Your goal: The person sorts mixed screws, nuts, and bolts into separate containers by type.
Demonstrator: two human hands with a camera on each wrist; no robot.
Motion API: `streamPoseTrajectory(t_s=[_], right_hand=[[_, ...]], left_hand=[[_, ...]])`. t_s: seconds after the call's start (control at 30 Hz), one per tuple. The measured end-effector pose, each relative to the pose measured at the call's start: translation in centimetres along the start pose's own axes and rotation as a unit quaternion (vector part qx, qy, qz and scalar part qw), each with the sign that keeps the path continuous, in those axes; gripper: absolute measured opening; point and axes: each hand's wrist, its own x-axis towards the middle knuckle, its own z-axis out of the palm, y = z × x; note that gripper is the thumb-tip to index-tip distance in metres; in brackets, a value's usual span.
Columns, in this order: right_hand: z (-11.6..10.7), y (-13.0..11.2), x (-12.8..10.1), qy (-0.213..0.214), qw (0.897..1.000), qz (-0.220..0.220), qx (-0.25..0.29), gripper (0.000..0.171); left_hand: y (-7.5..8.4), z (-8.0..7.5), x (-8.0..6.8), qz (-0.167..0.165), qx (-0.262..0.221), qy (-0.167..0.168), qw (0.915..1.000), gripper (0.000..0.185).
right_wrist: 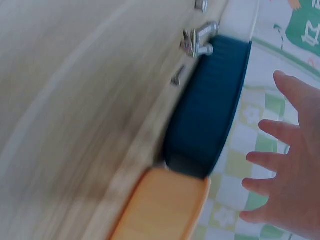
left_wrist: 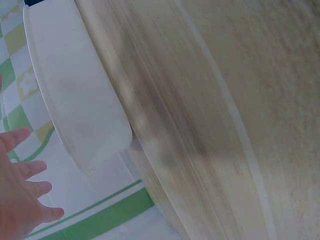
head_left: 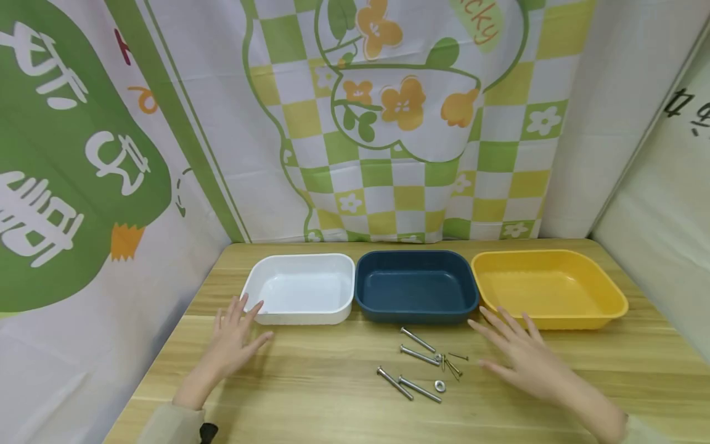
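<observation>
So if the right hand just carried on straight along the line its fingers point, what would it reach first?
Probably the yellow tray. The right hand is open with fingers spread, and its fingertips lie just short of the tray's near left corner, beside the blue tray. Height above the table is unclear, so it might pass over the rim.

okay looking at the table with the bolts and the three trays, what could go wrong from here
The bolts, thin screws and washer lie loose in one cluster; a sweep of the right hand could scatter or roll them. The washer and screws lie flat and small, so they may slip from a pinch.
</observation>
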Motion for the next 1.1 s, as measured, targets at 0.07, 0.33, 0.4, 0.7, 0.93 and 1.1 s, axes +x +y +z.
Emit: streamPoseTrajectory(t_s=[0.07, 0.33, 0.4, 0.7, 0.93, 1.1], right_hand=[[0.5, -0.4, 0.2, 0.011, 1.0, -0.02, 0.01, 0.058], [1.9, -1.8, 1.3, 0.029, 0.994, -0.104, 0.026, 0.047], [2.2, -2.1, 1.5, 0.017, 0.992, -0.118, 0.043, 0.044], [3.6, -2.7, 2.4, -0.049, 0.966, -0.156, 0.202, 0.029], [4.4, -3.0, 2.7, -0.085, 0.954, -0.155, 0.243, 0.028], [4.6, -3.2, 2.8, -0.126, 0.954, -0.124, 0.241, 0.026]], left_hand=[[-0.3, 0.0, 0.1, -0.003, -0.002, 0.004, 1.0, 0.063], [-0.9, 0.0, 0.4, 0.027, -0.026, 0.066, 0.9971, 0.047], [-1.0, 0.0, 0.5, 0.032, -0.032, 0.084, 0.9954, 0.043], [-1.4, 0.5, 0.9, 0.039, -0.071, 0.124, 0.9889, 0.029], [-1.5, 0.8, 1.1, 0.031, -0.09, 0.121, 0.988, 0.023], [-1.3, 0.8, 1.2, 0.003, -0.104, 0.091, 0.9905, 0.021]])
